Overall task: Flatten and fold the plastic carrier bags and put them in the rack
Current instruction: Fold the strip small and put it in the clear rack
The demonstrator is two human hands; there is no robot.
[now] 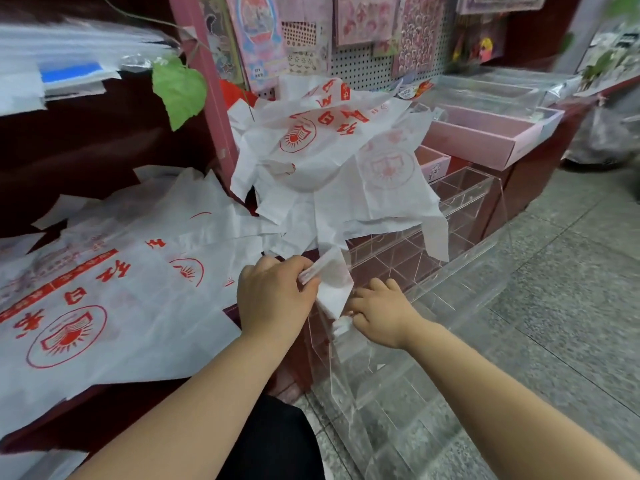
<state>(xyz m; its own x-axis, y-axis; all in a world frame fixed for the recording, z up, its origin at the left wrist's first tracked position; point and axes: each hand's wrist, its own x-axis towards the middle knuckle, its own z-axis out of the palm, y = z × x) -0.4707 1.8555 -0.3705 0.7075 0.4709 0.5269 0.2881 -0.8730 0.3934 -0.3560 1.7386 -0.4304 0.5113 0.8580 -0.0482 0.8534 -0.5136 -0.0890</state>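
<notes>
- I see folded bag (333, 289) above rack (450, 271), at its left edge; long axis slants up, away.
- left hand (273, 296) pinches upper end; right hand (379, 315) pinches lower end.

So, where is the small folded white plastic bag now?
In the head view, the small folded white plastic bag is held between the left hand and right hand, at the left edge of the clear acrylic rack.

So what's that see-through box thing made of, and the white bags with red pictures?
The clear compartmented rack looks like rigid, glossy acrylic: you see straight through it and its edges catch light. The white red-printed carrier bags look like thin matt plastic film: they crease, crumple and drape.
</notes>
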